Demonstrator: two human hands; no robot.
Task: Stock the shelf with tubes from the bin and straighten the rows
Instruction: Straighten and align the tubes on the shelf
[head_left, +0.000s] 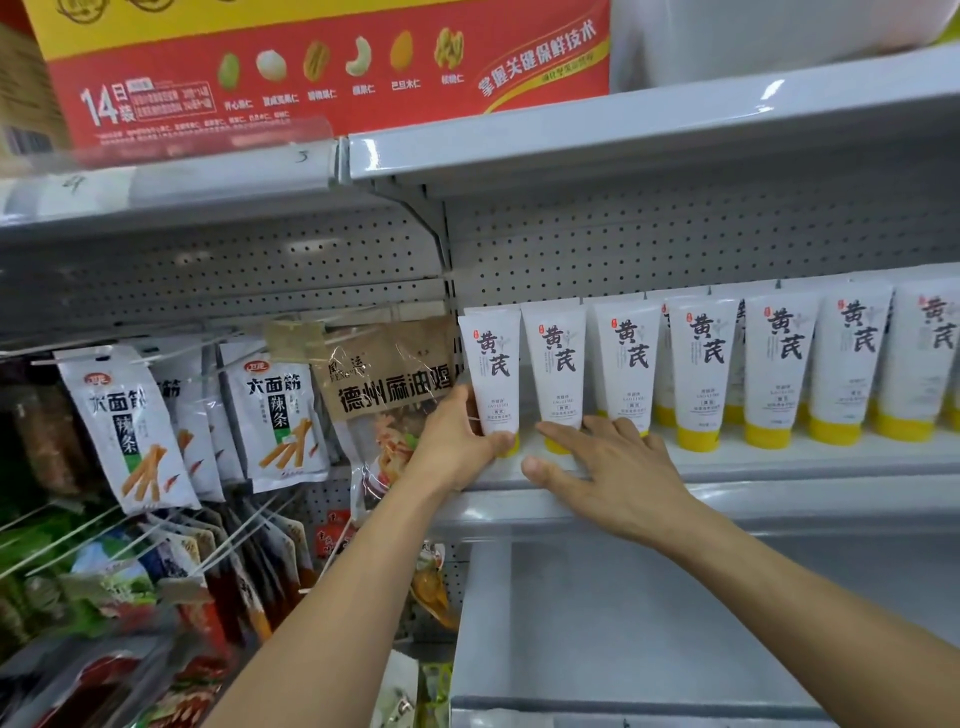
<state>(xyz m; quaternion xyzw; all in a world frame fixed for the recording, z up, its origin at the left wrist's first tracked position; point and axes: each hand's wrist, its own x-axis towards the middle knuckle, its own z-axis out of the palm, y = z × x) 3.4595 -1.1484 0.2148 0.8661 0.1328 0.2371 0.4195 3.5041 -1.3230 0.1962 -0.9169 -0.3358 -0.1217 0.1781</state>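
Many white tubes (779, 358) with yellow caps stand cap-down in a row on the gray shelf (779, 462), and I see more behind them. My left hand (457, 441) holds the first tube (491, 364) at the left end of the row, low down. Its thumb curls across the front by the cap, and its fingers are hidden behind. My right hand (613, 467) lies flat just beside it, fingers straight and spread, holding nothing. The fingertips touch the bottom of the second tube (556, 358), and the thumb rests on the shelf edge. Bags of snacks (280, 415) hang on hooks to the left. A red box (322, 67) sits higher up.
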